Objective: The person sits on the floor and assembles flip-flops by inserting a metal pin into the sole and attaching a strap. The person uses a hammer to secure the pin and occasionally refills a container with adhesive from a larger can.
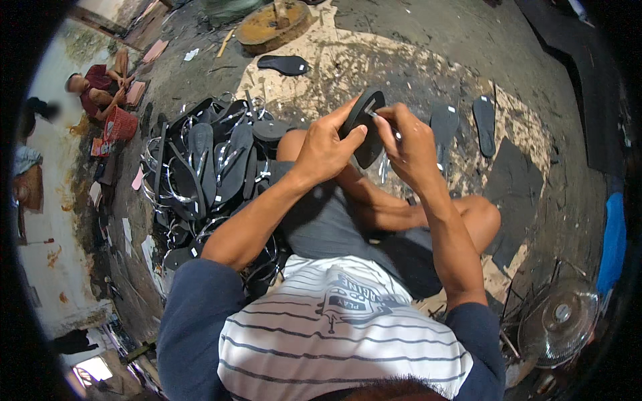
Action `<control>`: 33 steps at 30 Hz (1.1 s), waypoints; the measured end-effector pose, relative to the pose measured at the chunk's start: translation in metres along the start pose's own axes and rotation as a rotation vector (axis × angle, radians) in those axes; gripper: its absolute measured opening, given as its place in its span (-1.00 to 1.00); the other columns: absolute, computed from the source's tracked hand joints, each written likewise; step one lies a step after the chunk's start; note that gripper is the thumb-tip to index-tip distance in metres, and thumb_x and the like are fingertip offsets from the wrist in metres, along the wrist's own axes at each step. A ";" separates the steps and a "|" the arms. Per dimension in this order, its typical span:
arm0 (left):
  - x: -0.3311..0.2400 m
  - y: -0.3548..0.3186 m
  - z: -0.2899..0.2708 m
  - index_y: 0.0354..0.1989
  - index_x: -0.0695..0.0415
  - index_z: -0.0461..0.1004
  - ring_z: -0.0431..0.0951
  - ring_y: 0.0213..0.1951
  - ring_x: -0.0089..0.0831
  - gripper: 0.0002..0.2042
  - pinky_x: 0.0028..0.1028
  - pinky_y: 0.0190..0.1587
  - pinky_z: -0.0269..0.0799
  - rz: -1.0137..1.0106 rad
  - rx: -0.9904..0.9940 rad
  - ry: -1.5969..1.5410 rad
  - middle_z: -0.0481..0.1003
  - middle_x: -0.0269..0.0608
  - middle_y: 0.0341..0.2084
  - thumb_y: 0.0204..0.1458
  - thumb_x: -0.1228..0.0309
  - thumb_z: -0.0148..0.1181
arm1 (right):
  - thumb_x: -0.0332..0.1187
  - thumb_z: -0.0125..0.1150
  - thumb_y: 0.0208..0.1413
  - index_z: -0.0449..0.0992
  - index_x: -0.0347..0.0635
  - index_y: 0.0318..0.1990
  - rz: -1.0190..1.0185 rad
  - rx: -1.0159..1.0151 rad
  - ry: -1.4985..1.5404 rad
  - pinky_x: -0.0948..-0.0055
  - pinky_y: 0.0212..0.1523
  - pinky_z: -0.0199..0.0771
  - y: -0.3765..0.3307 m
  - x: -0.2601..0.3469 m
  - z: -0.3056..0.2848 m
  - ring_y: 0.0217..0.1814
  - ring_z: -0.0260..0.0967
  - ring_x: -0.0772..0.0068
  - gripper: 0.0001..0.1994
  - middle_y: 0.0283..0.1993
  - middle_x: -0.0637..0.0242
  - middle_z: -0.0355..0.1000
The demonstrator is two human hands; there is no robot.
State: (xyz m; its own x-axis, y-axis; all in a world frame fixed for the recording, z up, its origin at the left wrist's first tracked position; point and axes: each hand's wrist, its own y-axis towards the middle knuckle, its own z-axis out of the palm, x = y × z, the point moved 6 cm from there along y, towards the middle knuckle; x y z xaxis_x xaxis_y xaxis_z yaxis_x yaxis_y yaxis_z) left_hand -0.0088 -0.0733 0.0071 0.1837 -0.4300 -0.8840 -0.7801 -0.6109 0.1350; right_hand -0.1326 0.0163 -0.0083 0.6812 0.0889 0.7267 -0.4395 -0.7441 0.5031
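My left hand (324,148) is closed around a black sandal sole (366,152), thumb on its face and fingers behind. The sole is tilted up in front of my crossed legs. My right hand (413,144) pinches a slim metal tool (398,136), with a shiny end close against the sole's face; what kind of tool it is cannot be made out. Beside my left knee lies a heap of black sandals (200,167) with shiny silvery straps. Flat black soles (483,125) rest on the mat to the right, and another single sole (282,65) lies farther off.
A worn, stained tan mat (414,57) spreads ahead of me. On its far side stands a rusty round block (274,28). A black sheet piece (513,187) lies right, with a fan (560,314) nearer. Far left, another person (100,90) sits by a red basket (122,125).
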 end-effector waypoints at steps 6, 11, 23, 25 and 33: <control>0.024 0.004 0.003 0.32 0.35 0.26 0.45 0.15 -0.39 -0.47 -0.43 0.23 0.32 0.032 -0.030 -0.082 0.46 0.08 0.17 0.17 0.49 0.16 | -0.34 0.20 0.23 0.41 -0.26 -0.21 0.053 0.127 -0.093 0.04 -0.28 0.47 0.005 -0.011 0.017 -0.28 0.49 -0.14 -0.83 -0.31 -0.02 0.52; 0.034 -0.002 0.006 0.37 0.18 0.25 0.44 0.25 -0.17 -0.45 -0.36 0.24 0.33 0.098 -0.082 -0.063 0.42 0.15 0.21 0.16 0.47 0.12 | -0.35 0.21 0.22 0.43 -0.27 -0.19 0.084 0.117 -0.111 0.05 -0.27 0.48 0.001 -0.011 0.027 -0.24 0.51 -0.16 -0.83 -0.27 -0.08 0.52; 0.059 -0.009 -0.024 0.29 0.34 0.26 0.50 0.13 -0.27 -0.42 -0.29 0.21 0.40 -0.180 0.014 -0.881 0.44 -0.01 0.16 0.38 0.03 -0.13 | -0.26 0.18 0.24 0.44 -0.22 -0.12 0.083 0.167 0.075 0.07 -0.11 0.49 0.007 -0.002 0.052 -0.09 0.50 -0.08 -0.79 -0.16 -0.02 0.51; 0.048 0.015 0.000 0.31 0.26 0.26 0.53 0.08 -0.34 -0.47 -0.32 0.18 0.42 -0.239 0.104 -0.851 0.48 -0.10 0.10 0.39 0.07 -0.14 | -0.22 0.18 0.25 0.46 -0.21 -0.12 0.124 0.066 0.090 0.05 -0.11 0.49 0.012 -0.003 0.001 -0.13 0.51 -0.11 -0.76 -0.19 -0.03 0.52; 0.052 0.011 -0.010 0.01 0.26 0.53 0.53 -0.21 -0.67 -0.81 -0.62 -0.13 0.47 -0.028 0.002 -0.497 0.58 -0.33 -0.22 0.30 0.49 0.09 | -0.34 0.27 0.21 0.50 -0.25 -0.18 -0.033 0.026 0.082 0.25 -0.25 0.52 0.005 0.021 -0.010 -0.24 0.56 0.09 -0.83 -0.27 0.09 0.54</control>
State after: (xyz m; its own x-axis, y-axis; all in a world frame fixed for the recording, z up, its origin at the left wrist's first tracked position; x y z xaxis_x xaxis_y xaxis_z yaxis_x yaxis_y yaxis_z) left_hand -0.0018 -0.1090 -0.0325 -0.1024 -0.0448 -0.9937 -0.7802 -0.6161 0.1082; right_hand -0.1262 0.0209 0.0147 0.6442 0.1666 0.7465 -0.4017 -0.7568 0.5156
